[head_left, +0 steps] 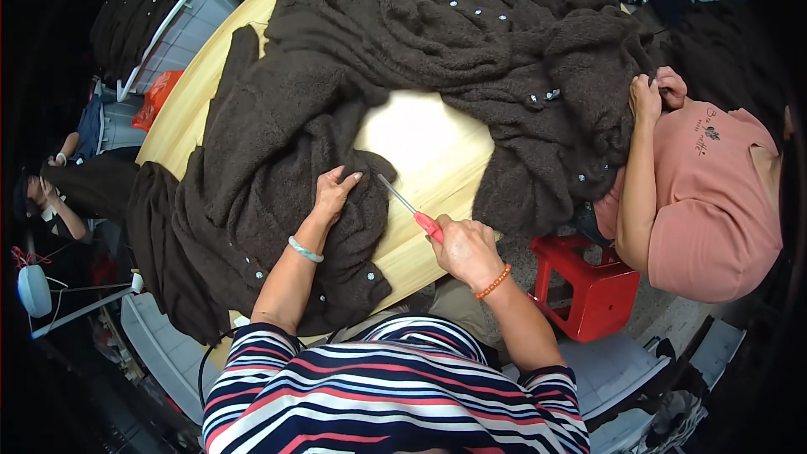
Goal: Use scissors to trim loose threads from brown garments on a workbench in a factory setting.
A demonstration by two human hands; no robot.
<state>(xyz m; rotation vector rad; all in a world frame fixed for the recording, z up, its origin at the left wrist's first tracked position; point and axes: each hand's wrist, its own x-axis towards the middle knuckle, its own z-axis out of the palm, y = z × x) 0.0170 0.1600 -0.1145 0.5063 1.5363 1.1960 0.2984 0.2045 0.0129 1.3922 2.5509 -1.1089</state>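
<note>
A dark brown knitted garment (277, 160) with small shiny buttons lies bunched over the left side of the round table, draping past its near edge. My left hand (333, 193) pinches a fold of this knit between thumb and fingers. My right hand (467, 250) is closed around a red-handled tool with a thin metal shaft (397, 192). The shaft slants up and left, and its tip is at the knit's edge, just right of my left fingers. Whether the tip goes into the knit cannot be made out.
More brown knitwear (504, 59) covers the far and right parts of the pale wooden table (429, 139). At right, a person in a pink shirt (714, 202) handles knitwear near a red stool (588, 286). A grey crate (176, 34) and an orange-red bag (155, 99) stand at left.
</note>
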